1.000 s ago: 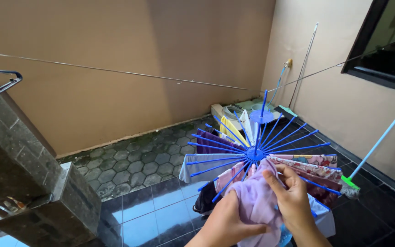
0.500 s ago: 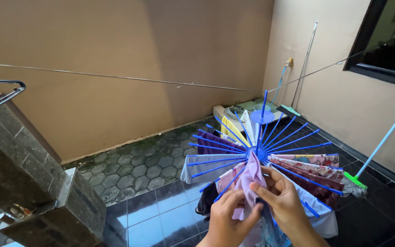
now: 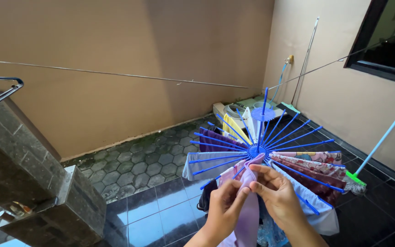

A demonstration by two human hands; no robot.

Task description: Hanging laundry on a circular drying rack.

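While both hands meet at the lower middle of the frame, the left hand (image 3: 225, 206) and the right hand (image 3: 277, 196) pinch the same lilac cloth (image 3: 248, 201), fingertips close together and clamped on its upper fold. The cloth's top edge lies over a spoke just below the hub of the blue umbrella-style drying rack (image 3: 257, 150), and the rest of it hangs straight down between the wrists.

Much of the rack looks loaded already: a purple garment (image 3: 213, 139) and a yellow one (image 3: 230, 126) hang on the far spokes, a grey cloth (image 3: 204, 164) on the left, and floral pink pieces (image 3: 316, 164) on the right. Several spokes toward the upper right stand bare. Judging by this, the lilac piece is partly draped but not yet let go, and the hanging seems well along.

A thin clothesline (image 3: 115, 74) crosses the tan wall, and a green-headed broom (image 3: 354, 178) leans at the right edge.
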